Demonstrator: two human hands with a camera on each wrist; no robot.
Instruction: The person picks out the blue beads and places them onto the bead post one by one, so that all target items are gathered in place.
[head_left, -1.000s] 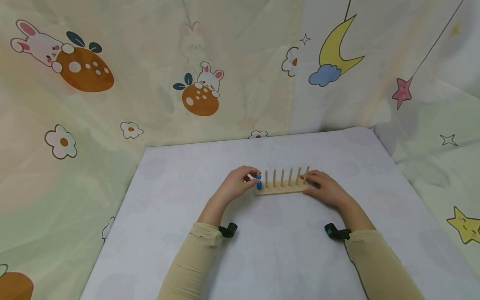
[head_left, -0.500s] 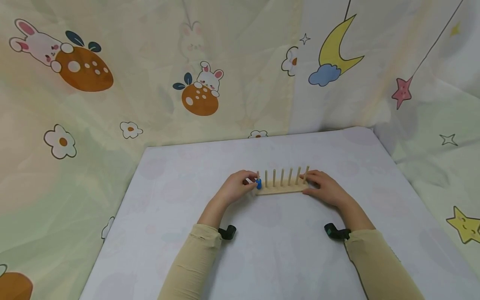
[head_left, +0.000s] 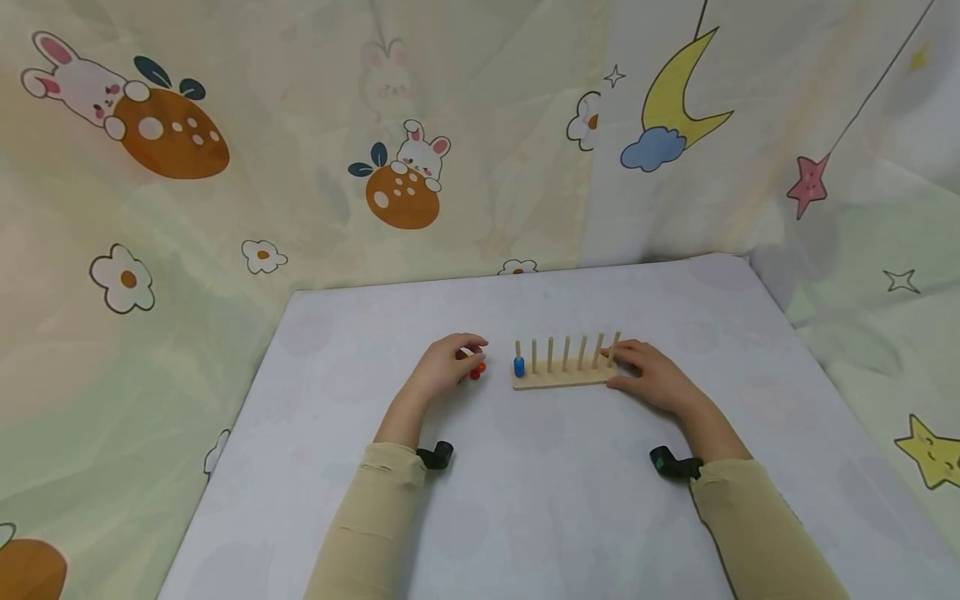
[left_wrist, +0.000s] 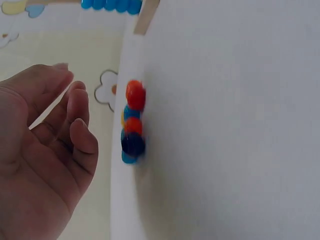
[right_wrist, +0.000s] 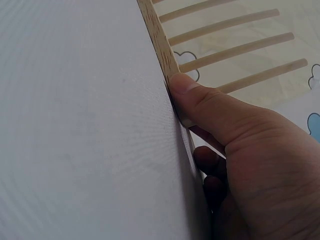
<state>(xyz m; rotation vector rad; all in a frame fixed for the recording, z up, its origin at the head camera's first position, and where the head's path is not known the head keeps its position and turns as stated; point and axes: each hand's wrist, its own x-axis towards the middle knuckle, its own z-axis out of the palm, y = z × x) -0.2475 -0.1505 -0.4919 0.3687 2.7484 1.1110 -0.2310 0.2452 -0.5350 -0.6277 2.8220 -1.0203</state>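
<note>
The peg board (head_left: 558,381) is pale tan wood, flecked brown along its edge; the bead stack (head_left: 519,367) on it is bright blue. The loose beads (left_wrist: 133,123) show red-orange, blue, yellow and near-black navy. The counter (head_left: 540,500) is white with faint grey blotches — the backdrop cloth (head_left: 300,100) cream and pale green, printed with white-and-pink rabbits (head_left: 82,83) and orange-brown fruits (head_left: 168,142). The sleeves (head_left: 363,512) are plain khaki.

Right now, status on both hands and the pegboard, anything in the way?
Left hand empty beside loose beads. Right hand holding pegboard by right end. Blue beads on leftmost peg only. No obstruction visible.
</note>
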